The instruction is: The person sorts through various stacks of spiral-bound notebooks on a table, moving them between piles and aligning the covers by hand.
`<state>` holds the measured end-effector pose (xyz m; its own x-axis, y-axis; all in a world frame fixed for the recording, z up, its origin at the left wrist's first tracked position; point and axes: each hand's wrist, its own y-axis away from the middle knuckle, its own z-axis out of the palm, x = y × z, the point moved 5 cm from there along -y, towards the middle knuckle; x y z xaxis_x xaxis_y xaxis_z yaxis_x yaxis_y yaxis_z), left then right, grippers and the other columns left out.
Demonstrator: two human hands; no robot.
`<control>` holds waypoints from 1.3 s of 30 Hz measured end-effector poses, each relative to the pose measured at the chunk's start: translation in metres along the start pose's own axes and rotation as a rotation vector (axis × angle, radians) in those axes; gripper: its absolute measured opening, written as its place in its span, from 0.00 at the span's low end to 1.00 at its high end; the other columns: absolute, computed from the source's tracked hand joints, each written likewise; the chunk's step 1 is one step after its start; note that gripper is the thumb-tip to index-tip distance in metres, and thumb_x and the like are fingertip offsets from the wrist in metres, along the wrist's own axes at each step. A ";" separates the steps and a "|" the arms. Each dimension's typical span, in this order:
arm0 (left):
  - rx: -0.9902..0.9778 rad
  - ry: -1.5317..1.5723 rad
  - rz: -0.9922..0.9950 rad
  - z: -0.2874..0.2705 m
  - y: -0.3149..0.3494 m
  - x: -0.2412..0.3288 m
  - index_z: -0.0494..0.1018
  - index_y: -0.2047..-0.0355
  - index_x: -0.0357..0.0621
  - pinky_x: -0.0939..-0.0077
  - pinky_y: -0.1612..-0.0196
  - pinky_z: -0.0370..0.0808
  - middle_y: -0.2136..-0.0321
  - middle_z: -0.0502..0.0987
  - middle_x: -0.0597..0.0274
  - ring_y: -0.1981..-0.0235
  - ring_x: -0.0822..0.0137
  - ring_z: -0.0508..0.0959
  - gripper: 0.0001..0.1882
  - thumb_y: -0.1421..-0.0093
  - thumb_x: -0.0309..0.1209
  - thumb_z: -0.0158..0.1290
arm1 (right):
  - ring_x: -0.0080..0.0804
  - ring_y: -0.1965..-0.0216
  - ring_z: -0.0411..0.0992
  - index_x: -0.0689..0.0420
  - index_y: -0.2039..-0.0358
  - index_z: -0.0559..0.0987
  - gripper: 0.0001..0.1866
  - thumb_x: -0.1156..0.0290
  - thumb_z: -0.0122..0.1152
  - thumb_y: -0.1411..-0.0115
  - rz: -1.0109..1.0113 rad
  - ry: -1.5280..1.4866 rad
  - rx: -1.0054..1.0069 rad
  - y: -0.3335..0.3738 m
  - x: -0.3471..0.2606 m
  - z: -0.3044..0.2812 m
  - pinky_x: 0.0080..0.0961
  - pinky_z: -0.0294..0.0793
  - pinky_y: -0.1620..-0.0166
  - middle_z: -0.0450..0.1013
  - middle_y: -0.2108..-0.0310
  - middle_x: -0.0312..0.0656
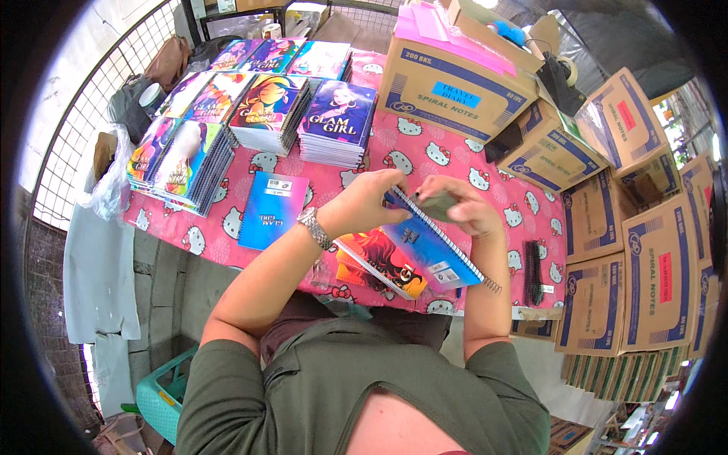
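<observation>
My left hand (365, 203), with a metal watch (315, 227) on its wrist, pinches the upper corner of a blue-and-pink spiral notebook (432, 244). The notebook is tilted, its bound edge facing up and right. A wire coil (491, 283) sticks out past its lower end. My right hand (474, 212) is curled beside the upper part of the binding, around a greyish-green thing (435, 206) whose kind I cannot make out. Under the held notebook lie orange-and-red notebooks (379, 262), partly hidden. Another blue-and-pink notebook (271, 206) lies flat left of my watch.
Several stacks of colourful notebooks (337, 125) fill the far left of the pink patterned table (447, 178). A bundle of black coils (534, 271) lies at the right edge. Cardboard boxes (455, 87) stand at the back and pile up on the right (595, 303).
</observation>
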<state>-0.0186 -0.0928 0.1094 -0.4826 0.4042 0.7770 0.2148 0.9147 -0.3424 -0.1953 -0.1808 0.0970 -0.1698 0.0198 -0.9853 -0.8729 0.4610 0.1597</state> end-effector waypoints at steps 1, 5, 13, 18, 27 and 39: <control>-0.008 0.022 -0.062 -0.001 0.001 -0.002 0.73 0.59 0.39 0.72 0.65 0.76 0.66 0.79 0.57 0.68 0.66 0.78 0.18 0.48 0.29 0.66 | 0.25 0.58 0.72 0.57 0.59 0.79 0.23 0.59 0.68 0.54 0.028 -0.033 -0.002 -0.001 0.008 -0.001 0.21 0.69 0.55 0.75 0.62 0.33; 0.035 0.077 -0.154 -0.004 0.001 0.002 0.74 0.61 0.37 0.75 0.67 0.77 0.70 0.79 0.59 0.71 0.73 0.79 0.14 0.44 0.27 0.64 | 0.41 0.55 0.75 0.56 0.55 0.78 0.22 0.57 0.67 0.46 0.239 0.845 0.648 0.012 0.107 -0.072 0.35 0.71 0.51 0.78 0.60 0.43; 0.381 0.161 -0.170 0.014 0.032 -0.001 0.74 0.64 0.36 0.80 0.75 0.74 0.76 0.75 0.62 0.78 0.77 0.78 0.08 0.36 0.29 0.59 | 0.53 0.41 0.66 0.62 0.41 0.72 0.29 0.66 0.64 0.42 0.534 1.411 1.182 0.160 0.206 0.029 0.49 0.63 0.39 0.69 0.43 0.57; 0.500 0.040 -0.079 0.023 0.028 -0.003 0.76 0.63 0.38 0.79 0.79 0.73 0.73 0.78 0.61 0.79 0.76 0.77 0.08 0.37 0.29 0.60 | 0.46 0.49 0.69 0.62 0.39 0.70 0.34 0.68 0.67 0.47 0.365 0.786 1.165 0.188 0.219 0.041 0.42 0.66 0.41 0.69 0.47 0.55; 0.424 0.150 -0.152 0.020 0.034 -0.009 0.78 0.59 0.36 0.79 0.75 0.78 0.70 0.81 0.59 0.74 0.76 0.81 0.09 0.41 0.22 0.60 | 0.45 0.50 0.69 0.61 0.44 0.75 0.35 0.71 0.71 0.56 -0.432 0.838 0.881 0.087 -0.024 0.118 0.38 0.69 0.44 0.70 0.50 0.47; 0.499 -0.042 0.023 0.010 0.045 0.021 0.79 0.61 0.38 0.76 0.68 0.79 0.67 0.81 0.55 0.69 0.66 0.83 0.13 0.46 0.15 0.56 | 0.39 0.44 0.69 0.65 0.37 0.65 0.31 0.72 0.60 0.39 -0.165 -0.734 0.341 0.076 0.023 0.124 0.37 0.69 0.41 0.70 0.44 0.46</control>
<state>-0.0271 -0.0428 0.1050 -0.5188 0.4145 0.7477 -0.2019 0.7905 -0.5783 -0.2089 -0.0355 0.0785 0.3934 0.4483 -0.8027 -0.6536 0.7504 0.0988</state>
